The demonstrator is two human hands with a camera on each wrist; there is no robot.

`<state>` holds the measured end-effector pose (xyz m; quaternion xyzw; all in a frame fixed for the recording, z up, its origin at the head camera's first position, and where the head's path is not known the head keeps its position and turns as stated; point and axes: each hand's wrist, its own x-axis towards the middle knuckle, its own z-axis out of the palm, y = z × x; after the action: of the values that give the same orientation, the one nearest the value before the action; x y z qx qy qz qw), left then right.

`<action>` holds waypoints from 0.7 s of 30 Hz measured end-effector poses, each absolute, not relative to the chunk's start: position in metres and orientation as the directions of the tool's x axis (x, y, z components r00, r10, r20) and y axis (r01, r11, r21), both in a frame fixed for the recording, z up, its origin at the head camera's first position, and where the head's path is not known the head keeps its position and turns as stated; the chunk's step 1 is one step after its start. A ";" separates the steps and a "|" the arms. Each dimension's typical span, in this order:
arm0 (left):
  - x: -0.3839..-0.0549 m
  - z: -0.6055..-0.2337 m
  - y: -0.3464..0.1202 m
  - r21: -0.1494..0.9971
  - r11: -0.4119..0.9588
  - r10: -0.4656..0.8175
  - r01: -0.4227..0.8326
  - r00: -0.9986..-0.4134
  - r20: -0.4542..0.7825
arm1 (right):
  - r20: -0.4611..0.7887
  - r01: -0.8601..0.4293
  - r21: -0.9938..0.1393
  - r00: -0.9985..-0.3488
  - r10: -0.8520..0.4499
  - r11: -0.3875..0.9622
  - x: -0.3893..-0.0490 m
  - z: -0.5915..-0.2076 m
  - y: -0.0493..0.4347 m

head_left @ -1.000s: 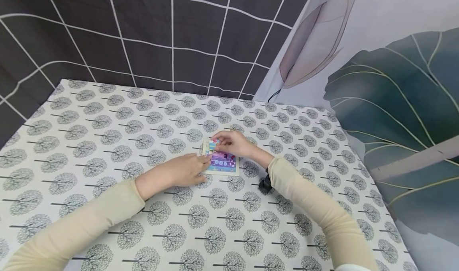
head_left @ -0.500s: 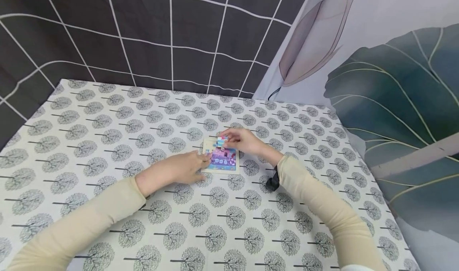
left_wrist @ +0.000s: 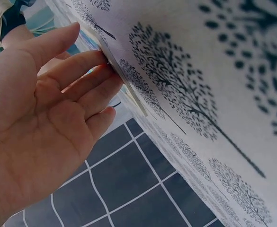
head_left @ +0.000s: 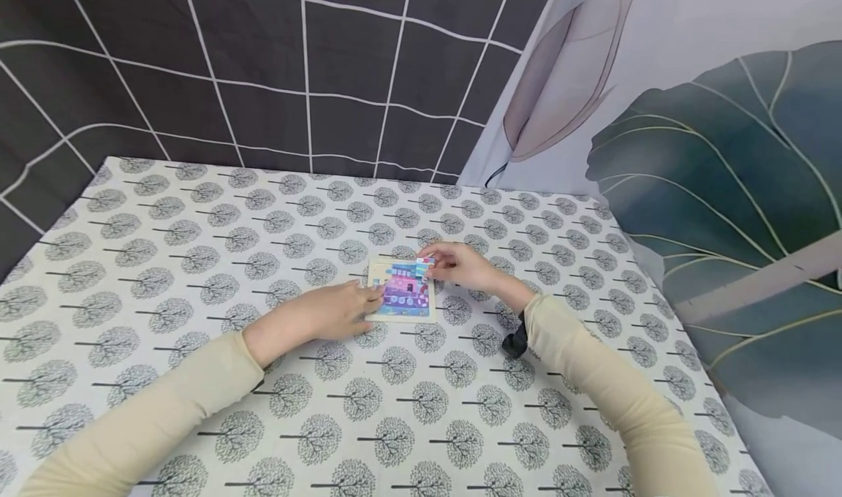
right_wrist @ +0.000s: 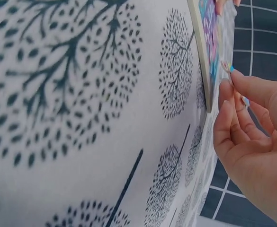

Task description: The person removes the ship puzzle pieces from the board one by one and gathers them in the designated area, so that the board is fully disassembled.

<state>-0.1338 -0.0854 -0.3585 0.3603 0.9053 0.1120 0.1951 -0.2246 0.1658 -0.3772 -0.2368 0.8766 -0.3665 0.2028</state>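
A jigsaw puzzle board (head_left: 411, 319) with a pale rim lies on the cloth, bearing a purple, pink and blue picture. The right hand (head_left: 463, 264) pinches a small striped puzzle piece (head_left: 425, 267) between thumb and fingers, over the board's far right corner. In the right wrist view the piece (right_wrist: 228, 67) shows only partly at the fingertips, beyond the board's rim (right_wrist: 202, 54). The left hand (head_left: 338, 310) rests its fingertips on the board's left side. Its fingers are mostly straight in the left wrist view, touching the board's edge (left_wrist: 124, 78).
A white tablecloth (head_left: 250, 391) printed with grey trees covers the table. Behind it hangs a dark curtain (head_left: 256, 73) with white grid lines. A pale curtain (head_left: 723, 190) with large leaves hangs at the right.
The right hand has moved rightward from the board's far left part to its far right corner, carrying the puzzle piece. The left hand has stayed at the board's left side.
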 end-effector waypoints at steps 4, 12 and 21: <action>-0.134 -0.358 -0.086 0.350 0.717 0.695 0.603 -0.662 -0.282 | -0.186 -0.272 -0.729 -0.804 -0.564 0.628 -0.224 -0.376 0.170; -0.134 -0.358 -0.083 0.357 0.727 0.686 0.587 -0.650 -0.329 | -0.147 -0.299 -0.718 -0.817 -0.557 0.628 -0.222 -0.376 0.185; -0.137 -0.358 -0.082 0.418 0.729 0.676 0.542 -0.667 -0.314 | -0.128 -0.328 -0.686 -0.824 -0.552 0.650 -0.221 -0.380 0.193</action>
<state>-0.1365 -0.0822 -0.3578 0.3377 0.9013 0.1461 0.2287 -0.2206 0.1930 -0.3804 -0.2463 0.8931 -0.3383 0.1651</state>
